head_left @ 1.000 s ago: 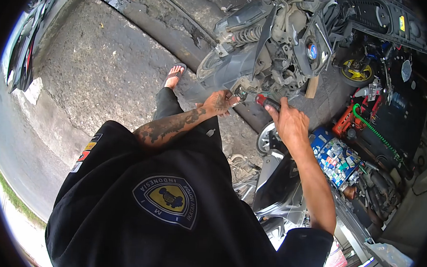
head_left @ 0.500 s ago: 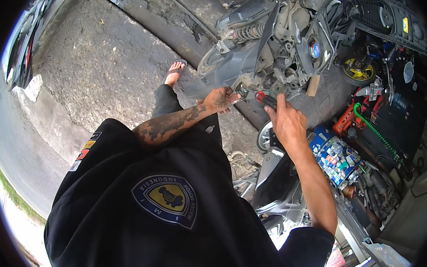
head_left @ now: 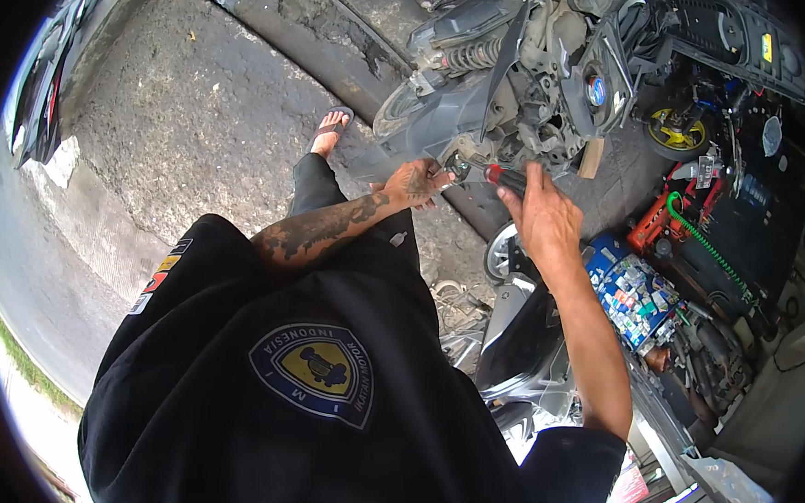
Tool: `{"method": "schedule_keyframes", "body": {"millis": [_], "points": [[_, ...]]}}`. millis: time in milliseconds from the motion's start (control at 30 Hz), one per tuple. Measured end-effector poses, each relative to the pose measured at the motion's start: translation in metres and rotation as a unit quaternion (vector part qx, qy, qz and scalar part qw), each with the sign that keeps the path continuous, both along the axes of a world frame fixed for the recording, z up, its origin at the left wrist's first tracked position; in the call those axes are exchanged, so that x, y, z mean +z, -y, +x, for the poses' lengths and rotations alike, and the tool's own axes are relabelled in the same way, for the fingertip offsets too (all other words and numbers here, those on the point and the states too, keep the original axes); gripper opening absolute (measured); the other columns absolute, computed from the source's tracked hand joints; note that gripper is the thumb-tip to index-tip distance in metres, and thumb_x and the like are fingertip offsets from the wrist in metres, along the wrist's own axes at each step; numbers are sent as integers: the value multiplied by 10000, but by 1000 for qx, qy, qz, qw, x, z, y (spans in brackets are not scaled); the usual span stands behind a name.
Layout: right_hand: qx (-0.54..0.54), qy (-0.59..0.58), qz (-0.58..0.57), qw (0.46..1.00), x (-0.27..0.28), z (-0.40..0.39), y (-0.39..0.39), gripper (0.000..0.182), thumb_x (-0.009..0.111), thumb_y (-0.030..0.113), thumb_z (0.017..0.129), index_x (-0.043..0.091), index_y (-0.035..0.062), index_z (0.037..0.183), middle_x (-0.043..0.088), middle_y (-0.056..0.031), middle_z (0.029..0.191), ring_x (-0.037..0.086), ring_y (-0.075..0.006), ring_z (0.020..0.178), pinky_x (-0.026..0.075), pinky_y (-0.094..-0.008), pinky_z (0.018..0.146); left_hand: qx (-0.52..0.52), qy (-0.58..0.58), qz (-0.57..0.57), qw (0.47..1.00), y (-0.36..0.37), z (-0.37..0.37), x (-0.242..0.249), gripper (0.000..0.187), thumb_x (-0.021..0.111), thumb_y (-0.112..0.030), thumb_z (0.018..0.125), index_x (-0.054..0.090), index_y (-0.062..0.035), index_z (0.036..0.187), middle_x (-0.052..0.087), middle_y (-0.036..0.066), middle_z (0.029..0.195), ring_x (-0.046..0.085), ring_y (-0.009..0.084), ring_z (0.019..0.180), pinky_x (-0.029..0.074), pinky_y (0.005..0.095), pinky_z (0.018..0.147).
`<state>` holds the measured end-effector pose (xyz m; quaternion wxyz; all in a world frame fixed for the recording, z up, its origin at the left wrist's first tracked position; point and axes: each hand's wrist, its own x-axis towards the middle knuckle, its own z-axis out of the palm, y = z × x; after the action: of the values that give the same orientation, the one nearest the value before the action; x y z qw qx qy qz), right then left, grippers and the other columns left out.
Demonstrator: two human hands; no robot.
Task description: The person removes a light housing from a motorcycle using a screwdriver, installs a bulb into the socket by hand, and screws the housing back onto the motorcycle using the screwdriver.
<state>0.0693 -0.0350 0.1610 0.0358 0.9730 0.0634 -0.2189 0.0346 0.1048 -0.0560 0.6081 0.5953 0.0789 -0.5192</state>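
Observation:
My left hand [head_left: 413,184] grips a small metal part [head_left: 458,169] between thumb and fingers; its exact kind is too small to tell. My right hand [head_left: 547,214] is closed round a screwdriver [head_left: 508,178] with a red and black handle. The screwdriver points left at the metal part, its tip hard to make out against the part. Just beyond both hands stands a partly stripped scooter [head_left: 542,85], its engine area and a shock absorber [head_left: 470,58] exposed.
Tools and a green coiled hose [head_left: 708,255] lie at the right, near a blue sticker-covered drum [head_left: 628,298]. A wooden block [head_left: 591,159] sits by the scooter. Another motorcycle [head_left: 531,338] is below my right arm. A sandalled foot [head_left: 331,132] rests on the rough concrete [head_left: 200,101].
The screwdriver has shifted slightly, its handle now lying more level, and my right hand has moved a little up with its fingers repositioned. My left hand keeps the metal part nearly still.

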Motion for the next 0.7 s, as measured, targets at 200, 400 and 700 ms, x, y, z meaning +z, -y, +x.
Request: {"method": "schedule_keyframes", "body": {"millis": [200, 400, 700], "points": [[-12, -76, -37, 996, -3, -1, 3, 317, 548, 333, 927, 455, 44, 1021, 660, -209, 854, 647, -408, 740, 501, -494, 643, -3, -6, -6, 1000, 0, 0, -2, 556, 605, -485, 874, 582, 29, 1086, 660, 110, 857, 688, 164, 623, 546, 270, 468], [30, -29, -16, 999, -2, -10, 13, 327, 517, 350, 936, 469, 49, 1054, 641, -228, 745, 651, -396, 666, 501, -483, 573, -4, 7, -7, 1000, 0, -2, -5, 582, 620, -516, 851, 581, 22, 1070, 660, 110, 855, 681, 153, 623, 538, 278, 465], [-86, -159, -138, 974, 6, 22, -10, 370, 666, 254, 842, 467, 60, 1086, 600, -169, 906, 633, -392, 790, 505, -478, 661, -9, 12, -6, 1000, -1, 0, -4, 576, 621, -502, 856, 581, 25, 1086, 661, 104, 837, 676, 149, 614, 544, 275, 476]]}}
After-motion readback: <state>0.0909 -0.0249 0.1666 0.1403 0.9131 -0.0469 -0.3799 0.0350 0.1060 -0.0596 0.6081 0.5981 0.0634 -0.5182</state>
